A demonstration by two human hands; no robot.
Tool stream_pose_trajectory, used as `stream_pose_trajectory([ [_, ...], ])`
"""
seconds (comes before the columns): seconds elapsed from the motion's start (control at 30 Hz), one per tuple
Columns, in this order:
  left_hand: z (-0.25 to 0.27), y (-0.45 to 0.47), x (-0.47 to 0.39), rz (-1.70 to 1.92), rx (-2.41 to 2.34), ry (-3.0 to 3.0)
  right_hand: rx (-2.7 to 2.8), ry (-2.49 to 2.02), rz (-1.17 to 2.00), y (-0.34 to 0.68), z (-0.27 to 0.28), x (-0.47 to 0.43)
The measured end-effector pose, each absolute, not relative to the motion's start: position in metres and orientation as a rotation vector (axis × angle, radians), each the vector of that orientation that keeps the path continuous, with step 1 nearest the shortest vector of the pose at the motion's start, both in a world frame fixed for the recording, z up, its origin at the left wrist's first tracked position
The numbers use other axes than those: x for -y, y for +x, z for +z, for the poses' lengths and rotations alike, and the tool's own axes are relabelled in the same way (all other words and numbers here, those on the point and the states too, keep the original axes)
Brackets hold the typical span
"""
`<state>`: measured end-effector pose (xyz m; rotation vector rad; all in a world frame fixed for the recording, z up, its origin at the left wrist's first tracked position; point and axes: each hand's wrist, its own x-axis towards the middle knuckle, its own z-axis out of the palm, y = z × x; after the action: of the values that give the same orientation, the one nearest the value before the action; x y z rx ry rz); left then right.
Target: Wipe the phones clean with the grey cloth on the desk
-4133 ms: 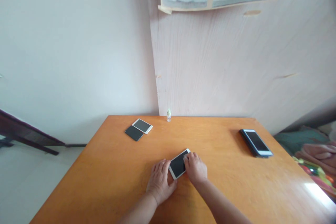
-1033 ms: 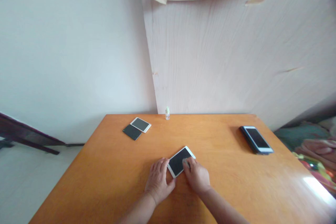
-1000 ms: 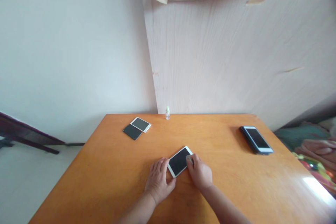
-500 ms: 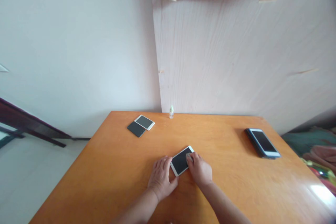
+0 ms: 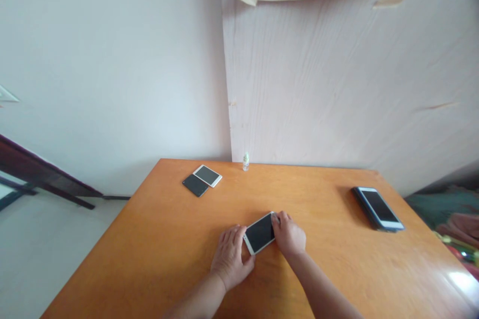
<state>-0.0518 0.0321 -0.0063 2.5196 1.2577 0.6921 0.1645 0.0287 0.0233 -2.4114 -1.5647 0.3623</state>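
Note:
A white smartphone [image 5: 260,233] with a dark screen lies tilted on the wooden table, face up. My left hand [image 5: 230,254] grips its left end, thumb at the near corner and fingers at the far one. At the phone's right end is my right hand [image 5: 290,234], its fingers closed on a small pale wipe [image 5: 275,218] pressed to the screen's edge. Most of the wipe is hidden under the fingers.
Far left on the table [image 5: 149,239], a white phone [image 5: 208,175] partly overlaps a black phone [image 5: 194,185]. A small spray bottle [image 5: 246,162] stands by the wall. To the right lies a stack of phones [image 5: 377,208], a white one on top.
My right hand has slid the wipe from the screen's middle right toward the phone's upper right edge. The left hand stays at the left end. The view has shifted slightly.

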Motion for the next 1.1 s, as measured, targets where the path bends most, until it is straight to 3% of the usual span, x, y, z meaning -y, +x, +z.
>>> stream_pose_trajectory([
  [0.27, -0.011, -0.053, -0.032, 0.689, -1.248, 2.477, 2.052, -1.914, 0.442, 0.102, 0.017, -0.003],
  [0.47, -0.004, -0.051, -0.031, 0.676, -1.266, 2.464, 1.738, -2.223, 0.379, 0.128, 0.024, -0.033],
  [0.7, -0.008, -0.052, -0.032, 0.707, -1.227, 2.47, 1.962, -2.024, 0.454, 0.104, 0.022, -0.028],
  [0.9, -0.007, -0.053, -0.033, 0.665, -1.253, 2.492, 1.619, -2.38, 0.332, 0.159, 0.026, -0.052],
  [1.1, -0.009, -0.054, -0.033, 0.66, -1.26, 2.513, 1.93, -2.091, 0.379, 0.123, 0.018, -0.019],
])
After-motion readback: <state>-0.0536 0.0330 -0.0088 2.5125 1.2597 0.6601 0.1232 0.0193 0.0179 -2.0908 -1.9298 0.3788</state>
